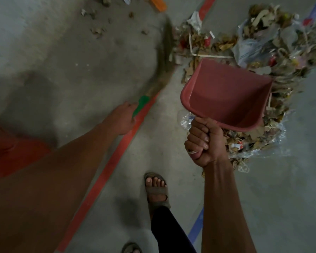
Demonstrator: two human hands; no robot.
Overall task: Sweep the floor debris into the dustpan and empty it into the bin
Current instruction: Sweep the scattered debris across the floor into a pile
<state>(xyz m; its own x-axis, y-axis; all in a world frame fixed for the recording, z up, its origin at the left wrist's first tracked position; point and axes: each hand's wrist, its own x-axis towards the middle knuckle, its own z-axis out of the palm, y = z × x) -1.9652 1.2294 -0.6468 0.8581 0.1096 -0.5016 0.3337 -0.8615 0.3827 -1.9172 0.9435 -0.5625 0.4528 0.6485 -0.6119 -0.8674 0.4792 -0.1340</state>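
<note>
1. The right hand (203, 143) is curled into a fist round the handle of the dustpan (226, 94), a firm grip with the thumb folded over the fingers; a pale ring sits on one finger.
2. The dustpan is smooth, dull-red plastic, scoop-shaped with a raised rounded rim. It is held up off the floor, its hollow facing the camera, with nothing inside.
3. The left hand (123, 118) wraps round the green plastic handle of the broom (164, 57), whose brownish, fibrous bristles are blurred and fan out toward the rubbish.
4. The debris pile (263, 52) lies on the grey concrete floor (62, 70) beyond and beside the dustpan: dry crumpled leaves, torn cardboard scraps, crinkled clear plastic, thin bags.
5. Loose scraps (98, 31) lie scattered left of the broom.
6. A red painted line (106, 172) crosses the floor between the arms.
7. A sandalled foot (156, 189) stands near it.
</note>
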